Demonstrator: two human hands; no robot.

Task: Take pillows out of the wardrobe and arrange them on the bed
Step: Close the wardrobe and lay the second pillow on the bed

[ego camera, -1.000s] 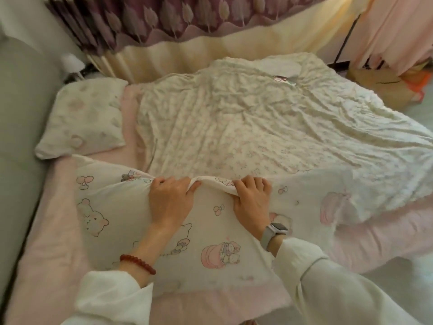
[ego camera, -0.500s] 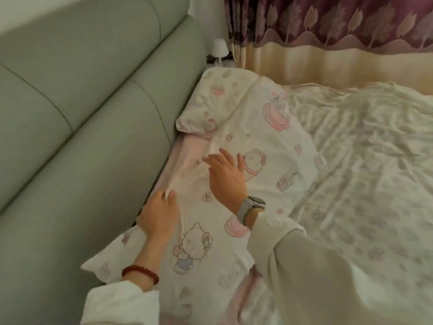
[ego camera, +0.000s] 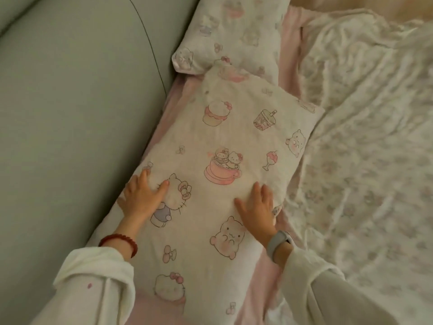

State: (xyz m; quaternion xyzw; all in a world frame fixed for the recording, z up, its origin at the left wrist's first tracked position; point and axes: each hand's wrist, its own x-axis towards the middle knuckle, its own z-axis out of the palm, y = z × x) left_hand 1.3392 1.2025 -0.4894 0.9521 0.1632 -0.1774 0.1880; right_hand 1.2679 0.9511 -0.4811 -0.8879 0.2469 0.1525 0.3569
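Observation:
A long white pillow (ego camera: 225, 137) printed with pink cartoon cats and cups lies flat on the pink sheet, along the headboard. My left hand (ego camera: 143, 195) rests palm-down on its left side, fingers spread. My right hand (ego camera: 257, 205) presses flat on its right side, near the edge. Neither hand grips the cloth. A second, smaller pillow (ego camera: 234, 31) with the same print lies beyond it, and the long pillow's far end overlaps its near edge.
A padded grey-green headboard (ego camera: 77, 113) fills the left side. A crumpled floral quilt (ego camera: 365, 148) covers the bed to the right of the pillows. A strip of pink sheet (ego camera: 288, 43) shows between pillows and quilt.
The long pillow has settled flat by the headboard. Both hands have let go of its cloth and now lie spread on top. My view has dropped closer to the pillow.

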